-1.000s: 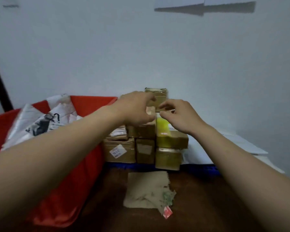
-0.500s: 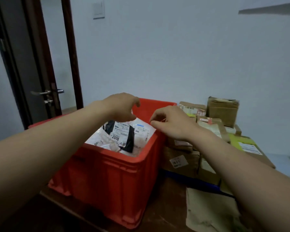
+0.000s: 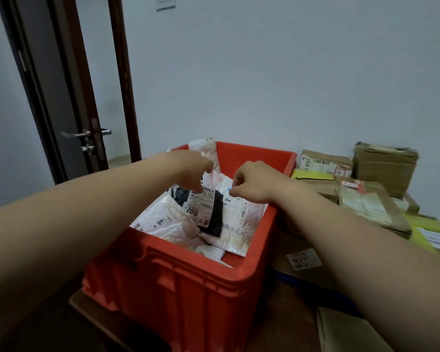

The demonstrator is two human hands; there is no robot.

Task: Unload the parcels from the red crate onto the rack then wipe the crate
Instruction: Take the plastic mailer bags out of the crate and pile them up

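Red crate (image 3: 188, 290) on worktop (image 3: 285, 323), well filled: white poly parcels (image 3: 163, 222), black parcel (image 3: 215, 219) w/ "2016" label on top, centre. L hand (image 3: 191, 171) over crate centre, fingers bent down at that label; grip cannot tell. R hand (image 3: 252, 184) just inside crate's right rim, fingers curled at white parcel edge; pinch cannot tell. Cardboard boxes (image 3: 384, 168) stacked just right of crate. Door (image 3: 61, 92) behind-left of crate.

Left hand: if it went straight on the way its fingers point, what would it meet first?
Probably the black parcel with the 2016 label, lying on top in the red crate: the left hand points down at its upper edge. Contact is unclear.
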